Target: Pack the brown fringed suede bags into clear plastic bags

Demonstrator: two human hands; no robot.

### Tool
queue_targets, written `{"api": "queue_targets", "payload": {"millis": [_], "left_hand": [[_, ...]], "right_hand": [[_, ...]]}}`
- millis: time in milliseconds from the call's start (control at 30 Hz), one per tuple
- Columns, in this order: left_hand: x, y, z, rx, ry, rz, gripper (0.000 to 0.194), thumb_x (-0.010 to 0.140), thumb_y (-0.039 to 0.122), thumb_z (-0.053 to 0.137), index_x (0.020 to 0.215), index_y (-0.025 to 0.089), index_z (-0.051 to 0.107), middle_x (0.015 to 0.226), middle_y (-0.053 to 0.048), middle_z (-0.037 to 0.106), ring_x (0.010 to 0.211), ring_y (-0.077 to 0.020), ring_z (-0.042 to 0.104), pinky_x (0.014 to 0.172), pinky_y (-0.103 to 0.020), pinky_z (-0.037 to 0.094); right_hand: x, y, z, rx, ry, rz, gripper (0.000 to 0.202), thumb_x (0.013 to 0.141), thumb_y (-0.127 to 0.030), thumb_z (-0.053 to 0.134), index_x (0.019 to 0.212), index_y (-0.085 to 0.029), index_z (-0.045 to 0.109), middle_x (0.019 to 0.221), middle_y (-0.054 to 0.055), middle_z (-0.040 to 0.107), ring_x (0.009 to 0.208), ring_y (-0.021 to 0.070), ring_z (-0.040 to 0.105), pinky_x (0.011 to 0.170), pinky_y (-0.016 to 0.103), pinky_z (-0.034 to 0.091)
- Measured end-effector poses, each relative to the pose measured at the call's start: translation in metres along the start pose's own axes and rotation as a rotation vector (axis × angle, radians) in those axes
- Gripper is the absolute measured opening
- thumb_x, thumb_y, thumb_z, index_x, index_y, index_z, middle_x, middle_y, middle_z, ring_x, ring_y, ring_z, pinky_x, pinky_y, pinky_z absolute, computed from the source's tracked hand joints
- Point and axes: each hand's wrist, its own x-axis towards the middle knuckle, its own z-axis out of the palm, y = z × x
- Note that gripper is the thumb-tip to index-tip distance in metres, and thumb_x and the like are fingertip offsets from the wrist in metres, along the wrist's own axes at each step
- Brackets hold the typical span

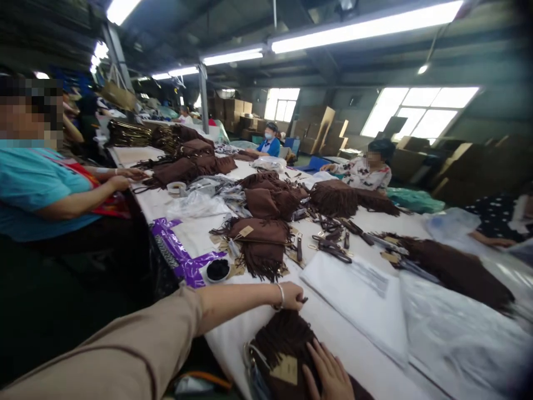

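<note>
My left hand, with a bracelet at the wrist, is closed at the upper end of a brown fringed bag on the white table. A small dark tip sticks out beside its fingers; what it belongs to is too small to tell. My right hand lies with fingers spread on the same bag, near the bottom edge of the picture. Between and below the hands, a tan tag rests on the bag. Just beyond my left arm lies another brown fringed bag with a tag.
Purple plastic and a white cup of dark material lie left. Clear plastic bags cover the right side. Dark straps and brown bag piles lie farther back. A person in turquoise works at the left edge; others sit beyond.
</note>
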Motion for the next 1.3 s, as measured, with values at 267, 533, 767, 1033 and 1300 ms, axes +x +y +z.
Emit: {"api": "queue_targets", "payload": {"millis": [267,533,767,1033,1300], "left_hand": [[-0.071,0.006,0.057,-0.147,0.263,0.271,0.012,0.087,0.019,0.046,0.092,0.015,0.056,0.103,-0.009,0.061,0.104,-0.0187,0.053,0.095,-0.032,0.042],[-0.098,0.01,0.05,-0.163,0.263,0.309,0.014,0.086,0.022,0.049,0.088,0.016,0.061,0.092,-0.006,0.066,0.088,-0.0184,0.061,0.081,-0.028,0.048],[-0.089,-0.043,0.042,-0.255,0.396,-0.102,0.033,0.083,0.028,0.056,0.114,0.016,0.056,0.086,-0.005,0.066,0.083,-0.0181,0.059,0.076,-0.028,0.046],[-0.07,-0.016,0.055,-0.184,0.345,0.06,0.01,0.084,0.021,0.051,0.09,0.016,0.058,0.091,-0.006,0.062,0.091,-0.0193,0.055,0.081,-0.03,0.045],[-0.092,0.023,0.071,0.108,0.358,0.301,0.014,0.087,0.019,0.045,0.091,0.011,0.057,0.093,-0.012,0.059,0.087,-0.022,0.053,0.083,-0.036,0.045]], "right_hand": [[0.038,-0.014,-0.059,0.575,-0.012,0.397,0.041,0.087,-0.046,0.042,0.122,-0.026,0.053,0.134,0.006,0.05,0.128,0.0222,0.042,0.11,0.05,0.033],[0.099,-0.04,-0.018,0.587,-0.3,0.138,0.041,0.09,-0.04,0.034,0.124,-0.024,0.052,0.138,0.006,0.046,0.133,0.0231,0.033,0.112,0.053,0.025],[0.088,-0.041,-0.01,0.585,-0.291,0.104,0.042,0.091,-0.041,0.033,0.125,-0.026,0.051,0.137,0.005,0.047,0.134,0.0211,0.032,0.112,0.05,0.027],[0.089,-0.043,-0.021,0.876,-0.187,0.358,0.05,0.09,-0.047,0.031,0.132,-0.023,0.042,0.139,0.006,0.045,0.13,0.0197,0.039,0.113,0.047,0.026],[0.092,-0.043,-0.021,0.738,-0.273,0.157,0.042,0.092,-0.04,0.03,0.125,-0.026,0.051,0.139,0.003,0.045,0.134,0.0203,0.032,0.113,0.049,0.026]]}}
